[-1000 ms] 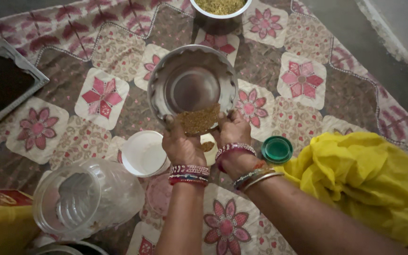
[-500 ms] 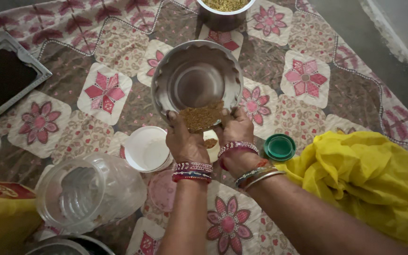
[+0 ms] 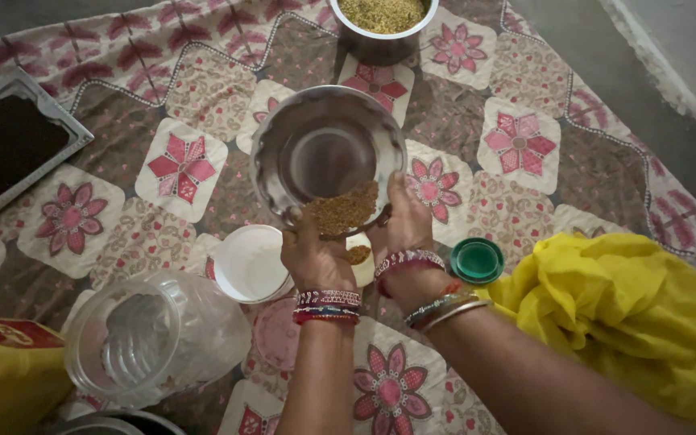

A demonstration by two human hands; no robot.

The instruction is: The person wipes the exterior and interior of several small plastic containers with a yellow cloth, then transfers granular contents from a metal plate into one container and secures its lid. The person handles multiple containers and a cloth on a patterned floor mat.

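Note:
A round steel bowl (image 3: 328, 157) is tilted toward me, with a small heap of brown seeds (image 3: 341, 211) gathered at its near rim. My left hand (image 3: 313, 255) grips the rim on the left of the heap. My right hand (image 3: 405, 226) grips it on the right. Both wrists carry several bangles. Just under the rim, between my hands, a small white container (image 3: 358, 258) with some brown seeds in it peeks out. Most of that container is hidden.
A steel pot of yellowish grain (image 3: 382, 22) stands at the back. A dark tray (image 3: 6, 149) lies far left. A white lid (image 3: 248, 262), a clear plastic jar on its side (image 3: 151, 338), a green cap (image 3: 475, 260) and yellow cloth (image 3: 638, 314) lie on the patterned quilt (image 3: 517, 145).
Both hands and the bowl have shifted slightly within the frame while keeping the same grip. The seed heap sits at the near rim as before.

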